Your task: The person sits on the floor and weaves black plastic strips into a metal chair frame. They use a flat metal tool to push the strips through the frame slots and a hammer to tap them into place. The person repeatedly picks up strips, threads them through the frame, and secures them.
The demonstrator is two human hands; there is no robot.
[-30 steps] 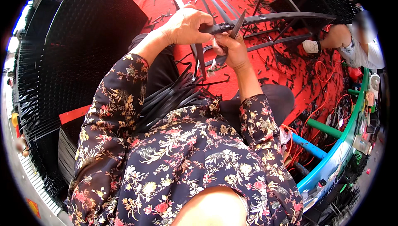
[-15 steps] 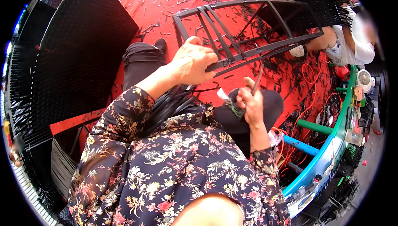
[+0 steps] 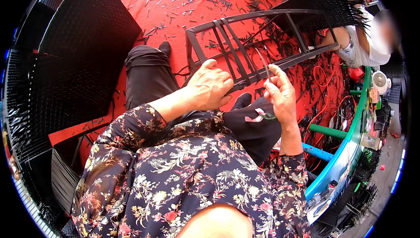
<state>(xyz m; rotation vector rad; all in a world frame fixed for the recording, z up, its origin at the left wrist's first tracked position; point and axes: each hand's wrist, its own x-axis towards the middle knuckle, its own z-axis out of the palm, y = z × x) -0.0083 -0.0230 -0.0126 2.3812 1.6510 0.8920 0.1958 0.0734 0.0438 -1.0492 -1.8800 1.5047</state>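
Has a black frame [image 3: 295,28] just ahead of the lap, above a red floor covering [image 3: 131,2]. Aims its long axis from between the legs out to the right and somewhat away, toward a co-worker [image 3: 365,48] in white near the farther end.

Grips the near left corner with the left hand [image 3: 209,86], fingers curled shut around the edge. Seems to hold there to steady the nearer end while leaving the long near edge within reach of the other side.

Pinches a thin, slightly curved, blade-like piece [image 3: 264,64] in the right hand [image 3: 281,98], fingers narrow about its lower end. Points that tip up and away, likely to keep it clear of the lap. Cannot tell whether touching the frame or only passing in front of it.

Shows a small pink, white and green scrap [image 3: 259,115] just beside the right hand, over the dark right trouser leg [image 3: 251,137]; cannot tell whether held.

Farther out, includes a large black woven panel [image 3: 92,41] standing at the left, another woven panel [image 3: 321,13] beyond the frame, and a white fan [image 3: 380,82] at the far right, past a turquoise edge [image 3: 339,168].
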